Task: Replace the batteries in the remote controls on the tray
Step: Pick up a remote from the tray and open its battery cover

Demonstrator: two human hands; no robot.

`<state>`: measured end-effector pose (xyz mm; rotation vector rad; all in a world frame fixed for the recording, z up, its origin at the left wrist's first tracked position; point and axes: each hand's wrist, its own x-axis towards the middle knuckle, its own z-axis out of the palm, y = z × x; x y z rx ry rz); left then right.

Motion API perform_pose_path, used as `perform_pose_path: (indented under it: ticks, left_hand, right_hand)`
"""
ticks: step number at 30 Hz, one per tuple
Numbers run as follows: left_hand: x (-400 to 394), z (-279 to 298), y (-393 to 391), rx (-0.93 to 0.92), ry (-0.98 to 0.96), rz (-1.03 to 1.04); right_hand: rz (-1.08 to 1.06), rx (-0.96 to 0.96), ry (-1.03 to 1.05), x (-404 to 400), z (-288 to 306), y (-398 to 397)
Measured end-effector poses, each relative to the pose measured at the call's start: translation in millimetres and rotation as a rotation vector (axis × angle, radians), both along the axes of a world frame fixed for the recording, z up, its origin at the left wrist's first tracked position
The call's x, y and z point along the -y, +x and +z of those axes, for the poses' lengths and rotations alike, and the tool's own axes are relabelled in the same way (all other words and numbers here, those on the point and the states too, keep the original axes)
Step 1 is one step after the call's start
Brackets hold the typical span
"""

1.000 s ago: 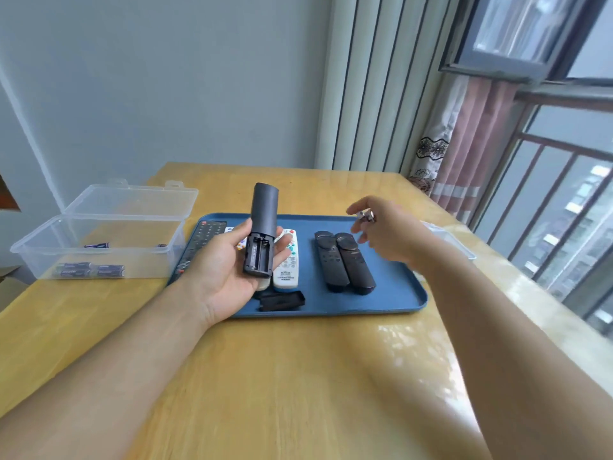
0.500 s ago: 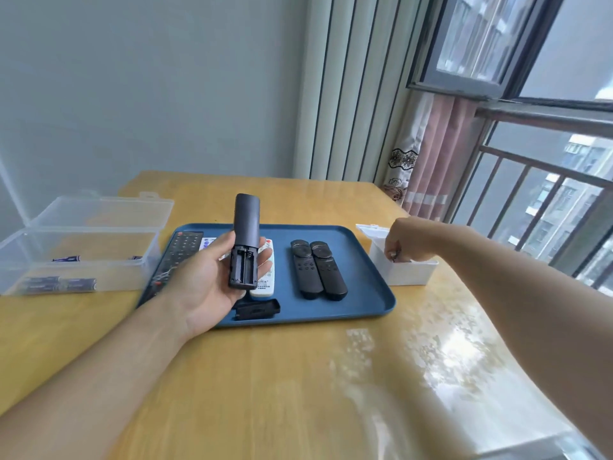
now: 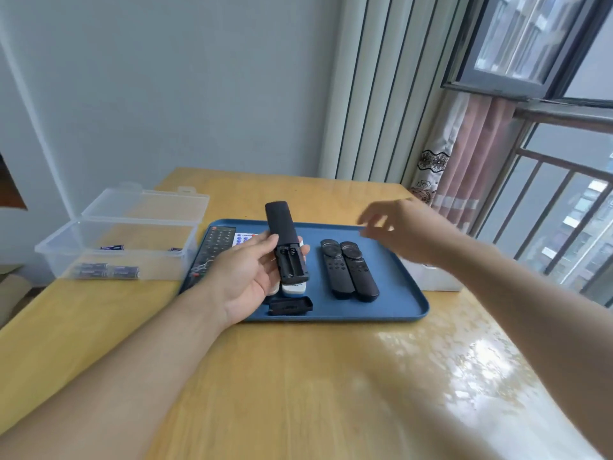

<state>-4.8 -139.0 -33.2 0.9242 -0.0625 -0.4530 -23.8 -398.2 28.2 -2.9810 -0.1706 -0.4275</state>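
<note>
Item: black remote point(image 3: 285, 242), battery bay empty, gripped in my left hand point(image 3: 247, 277) above the blue tray point(image 3: 398, 303); my right hand point(image 3: 403, 232), back from the white box, now open, empty.

Count on and above the blue tray point(image 3: 391, 305): six remotes, namely one black remote point(image 3: 284, 244) with open battery bay, one long black remote point(image 3: 212, 250), two white remotes point(image 3: 293, 288), two dark slim remotes point(image 3: 348, 270). One loose battery cover point(image 3: 290, 306). One clear lidded box point(image 3: 116, 240) holding batteries point(image 3: 106, 271), number unclear; one white box point(image 3: 431, 277).
</note>
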Motion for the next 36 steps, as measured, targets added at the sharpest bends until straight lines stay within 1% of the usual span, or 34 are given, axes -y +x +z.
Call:
perform_pose_path:
  ticks: [1, 2, 4, 5, 7, 10, 13, 16, 18, 21, 26, 28, 31, 33, 36]
  left_hand:
    - [0.0, -1.6, 1.6, -0.001, 0.014, 0.018]
    - [-1.0, -2.7, 2.8, -0.004, 0.021, 0.041]
    - [-2.3, -4.4, 5.8, -0.004, 0.060, 0.073]
    - [-2.4, -4.7, 6.7, -0.005, 0.086, 0.081]
    - [-4.6, -6.2, 9.1, -0.017, 0.123, 0.101]
    - [-6.0, -4.8, 9.7, -0.025, 0.185, 0.147]
    - [-5.2, -0.4, 9.2, 0.004, 0.189, 0.251]
    - [-10.5, 2.4, 15.1, 0.043, 0.173, 0.445]
    - [-16.1, 3.2, 20.6, 0.059, 0.158, 0.528]
    - [-19.1, 0.9, 23.3, 0.060, 0.155, 0.562]
    - [-17.6, -3.6, 25.0, 0.083, 0.166, 0.564]
    - [-18.4, -4.5, 25.7, 0.109, 0.213, 0.570]
    - [-18.9, -5.3, 26.4, 0.186, 0.286, 0.619]
    - [-22.2, -3.0, 22.1, 0.282, 0.339, 0.694]
    - [-15.3, -4.2, 15.7, 0.432, 0.459, 0.720]
  right_hand:
    - [0.129, 0.074, 0.116, -24.0, -6.5, -11.2]
    - [0.259, 0.152, 0.163, -43.5, -16.9, -19.3]
    - [0.453, 0.298, 0.103, -67.5, -45.1, -26.7]
    - [0.496, 0.353, 0.061, -73.8, -59.4, -25.8]
    - [0.520, 0.488, 0.035, -81.2, -81.9, -16.4]
    - [0.510, 0.713, 0.051, -89.0, -94.0, -8.4]
    - [0.529, 0.819, 0.036, -95.3, -94.3, -11.6]
    - [0.574, 0.823, 0.014, -100.9, -94.1, -20.3]
    - [0.612, 0.806, -0.032, -104.4, -96.0, -25.5]
    - [0.662, 0.770, -0.107, -108.5, -100.9, -30.4]
    - [0.687, 0.663, -0.158, -110.5, -106.5, -34.0]
    - [0.711, 0.600, -0.133, -109.1, -105.4, -35.5]
    - [0.686, 0.554, -0.031, -107.7, -101.0, -41.5]
    - [0.674, 0.566, 0.033, -109.2, -97.1, -45.3]
    - [0.613, 0.575, 0.107, -100.0, -102.4, -45.3]
